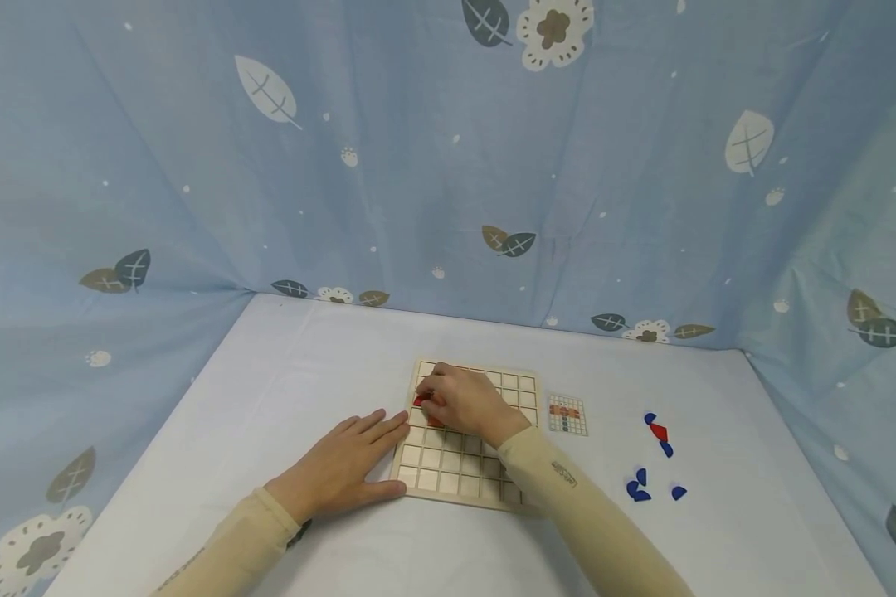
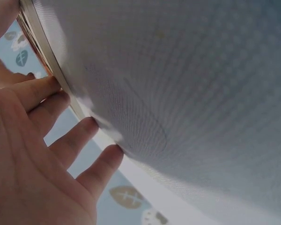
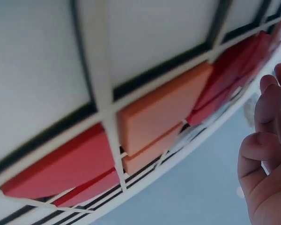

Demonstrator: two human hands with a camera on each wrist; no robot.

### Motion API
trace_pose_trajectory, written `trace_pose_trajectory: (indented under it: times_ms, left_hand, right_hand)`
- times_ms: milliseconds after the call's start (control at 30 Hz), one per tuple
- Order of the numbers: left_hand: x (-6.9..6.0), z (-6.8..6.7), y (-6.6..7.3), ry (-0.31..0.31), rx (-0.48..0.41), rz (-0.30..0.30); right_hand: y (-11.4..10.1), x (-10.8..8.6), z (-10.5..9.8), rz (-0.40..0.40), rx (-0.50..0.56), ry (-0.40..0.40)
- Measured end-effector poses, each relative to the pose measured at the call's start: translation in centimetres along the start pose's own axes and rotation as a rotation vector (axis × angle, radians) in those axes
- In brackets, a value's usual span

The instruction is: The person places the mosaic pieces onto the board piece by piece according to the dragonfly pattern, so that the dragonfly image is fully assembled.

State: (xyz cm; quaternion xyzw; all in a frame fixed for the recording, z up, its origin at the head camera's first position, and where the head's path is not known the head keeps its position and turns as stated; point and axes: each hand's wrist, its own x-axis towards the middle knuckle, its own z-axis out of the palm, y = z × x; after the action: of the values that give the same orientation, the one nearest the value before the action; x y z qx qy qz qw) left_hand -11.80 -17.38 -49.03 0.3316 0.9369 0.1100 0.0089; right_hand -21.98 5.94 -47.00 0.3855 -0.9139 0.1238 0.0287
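Note:
A wooden grid board [image 1: 448, 482] lies on the white table, with red and orange pieces set in some cells. In the right wrist view an orange piece [image 3: 159, 108] sits between red pieces, one of them a red piece [image 3: 61, 164] at lower left. My right hand [image 1: 466, 404] is over the board's upper left, thumb and forefinger pinching a small red piece [image 1: 420, 400] at a cell; the hand hides part of it. My left hand [image 1: 347, 464] lies flat with spread fingers, its fingertips [image 2: 54, 84] touching the board's left edge.
A small printed pattern card [image 1: 567, 414] lies just right of the board. Farther right are several loose blue half-round pieces [image 1: 679, 492] and a red piece [image 1: 659, 432]. A blue patterned curtain [image 1: 418, 166] borders the table at the back and sides.

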Motion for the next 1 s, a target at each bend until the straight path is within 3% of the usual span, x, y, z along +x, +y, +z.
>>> trace_pose_trajectory:
  times_ms: [200, 467, 633, 800, 1000]
  left_hand:
    - [0.0, 0.0, 0.0, -0.006, -0.006, -0.013]
    - [0.2, 0.3, 0.1, -0.02, -0.023, -0.031]
    - [0.1, 0.3, 0.1, -0.031, -0.019, -0.043]
    - [0.1, 0.2, 0.2, -0.037, -0.028, -0.052]
    - [0.1, 0.2, 0.1, -0.043, -0.024, -0.053]
  right_hand:
    - [-0.6, -2.2, -1.6, 0.028, 0.071, 0.106]
    - [1.2, -8.9, -4.3, 0.095, 0.161, 0.312]
    - [3.8, -13.7, -5.6, 0.179, 0.089, 0.406]
    - [7.8, -18.3, -6.3, 0.293, -0.026, 0.456]
    - [12.0, -23.3, -7.1, 0.509, -0.113, 0.391]
